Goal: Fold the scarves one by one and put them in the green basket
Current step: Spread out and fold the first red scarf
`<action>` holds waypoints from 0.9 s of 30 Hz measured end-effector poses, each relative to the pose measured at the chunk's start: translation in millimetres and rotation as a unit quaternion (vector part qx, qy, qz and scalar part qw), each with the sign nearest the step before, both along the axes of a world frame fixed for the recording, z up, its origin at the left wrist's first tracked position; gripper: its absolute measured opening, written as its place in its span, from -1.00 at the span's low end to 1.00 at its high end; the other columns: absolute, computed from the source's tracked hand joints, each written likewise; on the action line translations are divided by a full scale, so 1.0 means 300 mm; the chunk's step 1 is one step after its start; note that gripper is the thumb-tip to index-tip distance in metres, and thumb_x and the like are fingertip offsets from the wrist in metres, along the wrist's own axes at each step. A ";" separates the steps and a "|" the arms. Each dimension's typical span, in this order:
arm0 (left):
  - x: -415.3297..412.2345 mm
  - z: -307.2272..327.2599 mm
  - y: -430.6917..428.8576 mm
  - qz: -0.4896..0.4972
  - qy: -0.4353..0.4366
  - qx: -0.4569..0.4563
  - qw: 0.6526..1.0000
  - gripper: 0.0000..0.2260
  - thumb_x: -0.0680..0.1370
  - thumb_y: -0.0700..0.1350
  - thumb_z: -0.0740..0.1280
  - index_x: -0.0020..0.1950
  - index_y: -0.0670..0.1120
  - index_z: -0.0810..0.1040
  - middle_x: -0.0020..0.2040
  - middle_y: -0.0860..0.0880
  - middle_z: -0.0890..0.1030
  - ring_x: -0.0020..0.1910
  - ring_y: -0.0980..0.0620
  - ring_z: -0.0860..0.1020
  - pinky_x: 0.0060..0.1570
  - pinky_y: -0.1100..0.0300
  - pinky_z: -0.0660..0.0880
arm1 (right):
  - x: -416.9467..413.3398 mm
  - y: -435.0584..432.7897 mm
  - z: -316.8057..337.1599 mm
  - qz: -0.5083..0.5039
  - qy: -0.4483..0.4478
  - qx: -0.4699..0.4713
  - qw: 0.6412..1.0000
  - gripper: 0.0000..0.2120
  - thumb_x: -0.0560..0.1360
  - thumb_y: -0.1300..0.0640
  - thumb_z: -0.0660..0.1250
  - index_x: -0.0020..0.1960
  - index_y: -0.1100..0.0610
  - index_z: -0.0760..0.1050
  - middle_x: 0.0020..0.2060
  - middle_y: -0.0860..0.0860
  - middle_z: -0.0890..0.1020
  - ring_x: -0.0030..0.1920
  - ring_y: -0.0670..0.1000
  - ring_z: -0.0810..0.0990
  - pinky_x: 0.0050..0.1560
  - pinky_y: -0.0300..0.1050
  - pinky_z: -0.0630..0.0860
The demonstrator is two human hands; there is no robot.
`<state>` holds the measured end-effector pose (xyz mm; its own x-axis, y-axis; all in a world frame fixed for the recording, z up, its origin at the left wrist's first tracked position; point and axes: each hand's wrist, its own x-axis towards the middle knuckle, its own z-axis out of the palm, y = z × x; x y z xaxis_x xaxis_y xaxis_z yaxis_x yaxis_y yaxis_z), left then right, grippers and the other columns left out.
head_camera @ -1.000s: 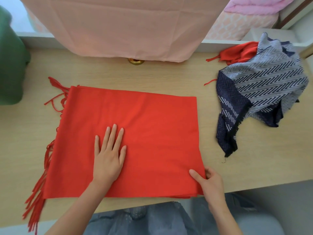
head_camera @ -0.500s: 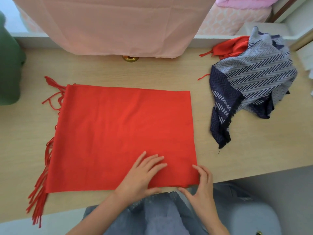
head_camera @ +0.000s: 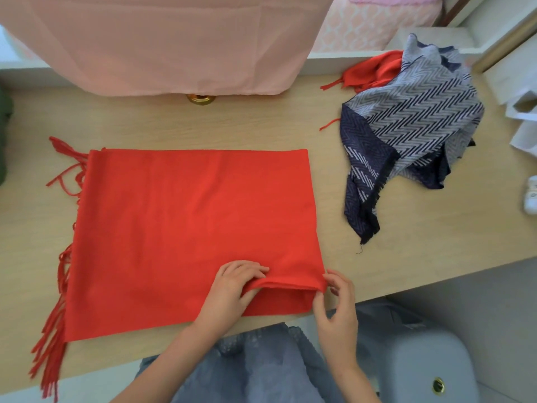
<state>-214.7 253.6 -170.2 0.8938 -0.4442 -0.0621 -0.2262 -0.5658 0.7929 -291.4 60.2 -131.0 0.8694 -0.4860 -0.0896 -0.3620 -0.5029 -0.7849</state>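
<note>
A red fringed scarf (head_camera: 191, 228) lies folded flat on the wooden table (head_camera: 406, 263), fringe at its left side. My left hand (head_camera: 232, 289) grips the upper layer near the scarf's front right part, fingers curled over the raised edge. My right hand (head_camera: 334, 298) pinches the same layer at the front right corner, lifting it slightly off the layer beneath. A navy and grey zigzag scarf (head_camera: 406, 132) lies crumpled at the right, on top of another red scarf (head_camera: 374, 69). The green basket (head_camera: 4, 141) shows only as a dark green sliver at the left edge.
A pink cloth (head_camera: 162, 42) hangs over the table's back edge, with a brass knob (head_camera: 200, 98) under it. White objects (head_camera: 526, 117) sit at the far right. A grey stool (head_camera: 421, 365) stands below the table's front edge, beside my lap.
My left hand moved from the scarf's middle to its front right part. Both hands, flat on the cloth before, now grip and lift the top layer's front edge.
</note>
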 end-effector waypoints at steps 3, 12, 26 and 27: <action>0.004 0.008 -0.012 0.037 0.013 -0.010 0.999 -0.71 0.51 0.17 0.17 0.03 0.10 0.61 0.06 0.35 0.57 0.18 0.38 0.40 0.23 0.41 0.17 | -0.001 0.037 -0.024 0.014 0.036 -0.003 0.999 -0.31 0.36 0.09 0.52 0.39 0.05 0.27 0.36 -0.10 0.26 0.35 -0.08 0.34 0.29 -0.24 0.32; -0.005 -0.007 0.004 -0.008 0.022 -0.011 1.000 -0.82 0.47 0.09 0.23 -0.02 0.11 0.58 0.14 0.34 0.53 0.27 0.37 0.34 0.29 0.38 0.13 | -0.031 0.006 -0.045 -0.007 0.015 -0.106 0.994 -0.42 0.37 0.41 0.38 0.22 -0.10 0.35 0.04 -0.11 0.51 -0.09 -0.02 0.59 -0.21 -0.32 0.45; 0.109 -0.027 0.139 0.124 -0.093 0.283 0.946 -0.50 0.61 0.07 0.01 0.54 -0.06 0.21 0.55 -0.07 0.19 0.55 -0.06 0.06 0.48 -0.18 -0.04 | -0.061 -0.137 -0.093 0.055 0.036 -0.102 0.993 -0.41 0.42 0.39 0.38 0.35 -0.04 0.41 0.10 -0.08 0.46 0.09 -0.04 0.51 0.16 -0.10 0.47; 0.112 -0.043 0.151 0.115 -0.093 0.308 0.940 -0.48 0.61 0.09 -0.01 0.55 -0.04 0.18 0.56 -0.06 0.15 0.55 -0.06 0.05 0.47 -0.21 -0.04 | -0.063 -0.148 -0.097 0.085 0.031 -0.144 0.985 -0.38 0.38 0.42 0.40 0.34 -0.02 0.44 0.08 -0.05 0.47 0.07 -0.03 0.49 0.16 -0.15 0.43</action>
<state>-181.0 299.0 -183.1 0.9826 -0.1688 -0.0776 -0.1437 -0.9552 0.2586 -310.2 15.9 -160.1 0.9379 -0.3461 -0.0251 -0.2957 -0.7591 -0.5800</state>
